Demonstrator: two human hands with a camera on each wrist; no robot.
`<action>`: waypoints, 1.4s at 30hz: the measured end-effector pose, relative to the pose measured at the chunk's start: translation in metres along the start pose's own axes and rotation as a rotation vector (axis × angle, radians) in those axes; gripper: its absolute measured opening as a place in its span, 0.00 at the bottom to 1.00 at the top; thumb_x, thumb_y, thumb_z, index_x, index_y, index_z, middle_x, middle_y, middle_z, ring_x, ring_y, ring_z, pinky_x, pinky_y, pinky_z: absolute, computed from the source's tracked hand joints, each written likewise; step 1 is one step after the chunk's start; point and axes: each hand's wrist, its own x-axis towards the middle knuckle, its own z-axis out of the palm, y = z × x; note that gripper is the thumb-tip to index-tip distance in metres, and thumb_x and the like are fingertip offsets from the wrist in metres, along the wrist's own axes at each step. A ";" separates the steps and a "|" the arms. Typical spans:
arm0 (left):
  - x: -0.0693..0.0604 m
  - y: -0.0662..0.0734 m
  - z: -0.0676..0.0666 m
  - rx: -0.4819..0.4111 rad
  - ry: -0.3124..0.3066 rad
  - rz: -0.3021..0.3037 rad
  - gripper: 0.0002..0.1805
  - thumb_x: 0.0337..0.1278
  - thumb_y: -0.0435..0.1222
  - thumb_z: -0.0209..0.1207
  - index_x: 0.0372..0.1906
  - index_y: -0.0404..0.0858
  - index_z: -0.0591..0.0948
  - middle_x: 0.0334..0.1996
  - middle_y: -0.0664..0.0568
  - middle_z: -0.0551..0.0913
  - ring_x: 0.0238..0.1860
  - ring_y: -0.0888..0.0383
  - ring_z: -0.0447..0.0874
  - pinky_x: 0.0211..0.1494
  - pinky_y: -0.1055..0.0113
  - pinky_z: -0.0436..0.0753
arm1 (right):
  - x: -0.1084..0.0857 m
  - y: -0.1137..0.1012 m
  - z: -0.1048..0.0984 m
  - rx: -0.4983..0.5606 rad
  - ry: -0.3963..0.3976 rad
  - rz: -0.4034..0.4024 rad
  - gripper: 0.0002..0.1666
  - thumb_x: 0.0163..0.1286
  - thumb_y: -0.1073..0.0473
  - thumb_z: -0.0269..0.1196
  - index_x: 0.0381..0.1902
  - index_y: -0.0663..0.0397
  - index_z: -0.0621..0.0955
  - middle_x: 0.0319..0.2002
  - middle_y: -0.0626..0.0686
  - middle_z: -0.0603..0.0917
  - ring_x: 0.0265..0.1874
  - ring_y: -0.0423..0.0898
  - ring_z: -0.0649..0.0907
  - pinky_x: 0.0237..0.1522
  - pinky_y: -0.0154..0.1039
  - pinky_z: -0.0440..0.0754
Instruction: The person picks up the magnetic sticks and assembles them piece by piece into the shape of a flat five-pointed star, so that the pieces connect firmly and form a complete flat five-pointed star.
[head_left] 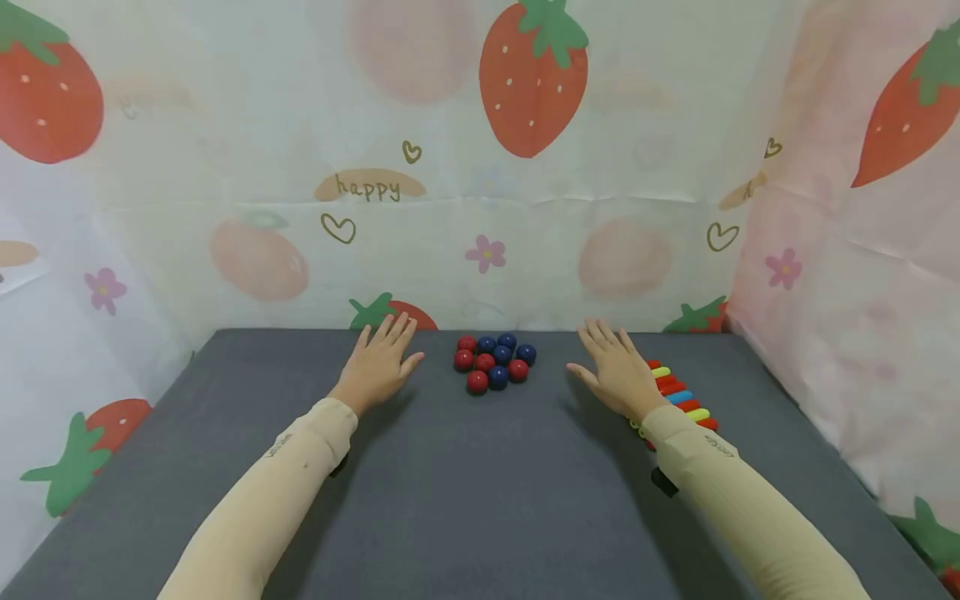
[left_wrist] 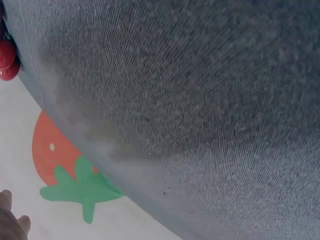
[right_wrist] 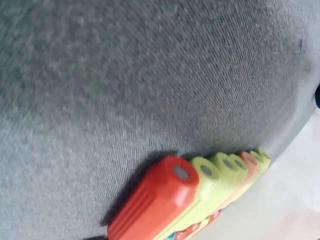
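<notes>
My left hand (head_left: 377,365) is held above the grey table with its fingers straight and thumb spread, holding nothing. At the lower left of the left wrist view, some fingertips (left_wrist: 11,220) show. To its right lies a cluster of several glossy balls, some red (head_left: 477,382), some dark blue (head_left: 526,354). On the other side of the cluster my right hand (head_left: 615,372) hovers palm down with fingers straight, also holding nothing. Beside and partly behind it lies a row of red, yellow and blue plastic rods (head_left: 679,397); in the right wrist view their ends (right_wrist: 181,172) show grey centres.
The dark grey tabletop (head_left: 480,500) reaches to a white cloth backdrop (head_left: 525,250) printed with strawberries. A pinkish cloth side (head_left: 847,333) stands at the right and a pale one (head_left: 97,350) at the left.
</notes>
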 end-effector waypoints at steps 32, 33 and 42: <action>-0.010 0.025 0.003 -0.033 -0.051 0.117 0.37 0.75 0.51 0.47 0.79 0.39 0.53 0.80 0.44 0.52 0.80 0.42 0.47 0.79 0.38 0.47 | -0.016 -0.031 0.021 0.047 -0.014 -0.147 0.42 0.74 0.41 0.56 0.76 0.60 0.61 0.77 0.60 0.59 0.77 0.58 0.58 0.77 0.61 0.52; -0.009 0.026 0.003 -0.035 -0.053 0.119 0.37 0.75 0.51 0.47 0.79 0.39 0.53 0.80 0.45 0.51 0.80 0.43 0.46 0.80 0.38 0.47 | -0.016 -0.032 0.021 0.044 -0.014 -0.149 0.42 0.74 0.41 0.56 0.76 0.59 0.61 0.77 0.60 0.59 0.77 0.58 0.58 0.77 0.60 0.53; -0.009 0.030 0.005 -0.037 -0.071 0.136 0.37 0.76 0.53 0.45 0.80 0.41 0.52 0.80 0.47 0.49 0.81 0.44 0.45 0.80 0.40 0.47 | -0.018 -0.041 0.022 0.042 -0.020 -0.179 0.41 0.74 0.42 0.57 0.75 0.60 0.63 0.77 0.61 0.61 0.77 0.58 0.59 0.77 0.61 0.54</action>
